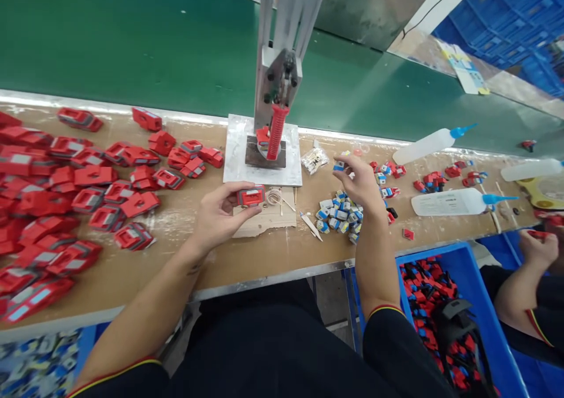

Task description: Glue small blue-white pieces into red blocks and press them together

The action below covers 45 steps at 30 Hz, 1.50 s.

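Workbench (264, 260): left hand (217, 216) holds red case (252, 196), right hand (363, 183) seemingly a block (338, 166).

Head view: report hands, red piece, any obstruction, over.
Left hand holding red piece. Right hand pinching small blue-and-white block, near block pile. Red-handled press beyond, touching neither hand.

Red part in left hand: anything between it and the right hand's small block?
Nothing visible stands between the red part in the left hand and the small block in the right hand; only low items, like the plastic bag and cardboard, lie on the bench there.
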{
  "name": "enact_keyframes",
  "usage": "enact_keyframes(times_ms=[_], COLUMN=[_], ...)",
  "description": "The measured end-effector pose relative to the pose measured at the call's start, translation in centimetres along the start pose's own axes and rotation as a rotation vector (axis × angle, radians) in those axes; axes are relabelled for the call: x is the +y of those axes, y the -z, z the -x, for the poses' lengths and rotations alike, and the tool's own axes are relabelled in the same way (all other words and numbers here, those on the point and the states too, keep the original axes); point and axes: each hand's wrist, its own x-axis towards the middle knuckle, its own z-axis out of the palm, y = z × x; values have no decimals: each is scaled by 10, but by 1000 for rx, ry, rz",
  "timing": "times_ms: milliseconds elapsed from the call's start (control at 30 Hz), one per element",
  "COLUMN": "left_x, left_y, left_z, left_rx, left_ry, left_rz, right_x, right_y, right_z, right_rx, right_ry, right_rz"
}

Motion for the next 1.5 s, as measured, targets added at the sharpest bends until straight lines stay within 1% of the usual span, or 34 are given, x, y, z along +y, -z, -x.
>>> enact_keyframes(times_ms=[67, 100, 133, 200, 267, 333, 400, 500, 633, 700, 800, 967, 1133, 1233, 1333, 1433, 1500], left_x=[1, 1, 1, 1, 2, 3, 5, 7, 6, 5, 2, 3, 5, 7, 11, 17, 20], left_y=[-1, -2, -3, -5, -7, -7, -7, -7, -8, -9, -9, -8, -6, -3, 0, 1, 0], left_z=[0, 0, 0, 1, 1, 2, 3, 5, 9, 11, 13, 12, 9, 7, 7, 9, 10], left_rx=[-6, -10, -12, -9, 5, 22, 33, 30, 6, -4, -20, -58, 29, 40, 45, 53, 55], left_ry=[19, 26, 32, 45, 58, 64, 69, 67, 49, 31, -20, -159, -395, -491, -552, -565, -571], left_rz=[15, 32, 56, 111, 152, 163, 158, 155, 147, 149, 148, 67, -213, -299, -361, -382, -359], right_x=[-21, -33, -47, -73, -93, -106, -112, -114, -120, -126, -133, -141, -143, -144, -146, -150, -152], right_y=[-13, -21, -31, -49, -63, -73, -78, -83, -88, -91, -94, -96, -98, -98, -97, -96, -95], right_z=[7, 11, 14, 19, 22, 26, 29, 34, 40, 43, 45, 45, 47, 47, 49, 51, 51], right_rx=[141, 176, 185, 151, 102, 60, 35, 68, 191, 244, 275, 305, 308, 326, 376, 453, 479], right_ry=[91, 137, 176, 220, 225, 226, 238, 226, 210, 234, 291, 322, 317, 348, 405, 487, 520], right_rz=[-328, -477, -603, -777, -878, -948, -999, -982, -810, -716, -616, -531, -539, -589, -563, -479, -455])
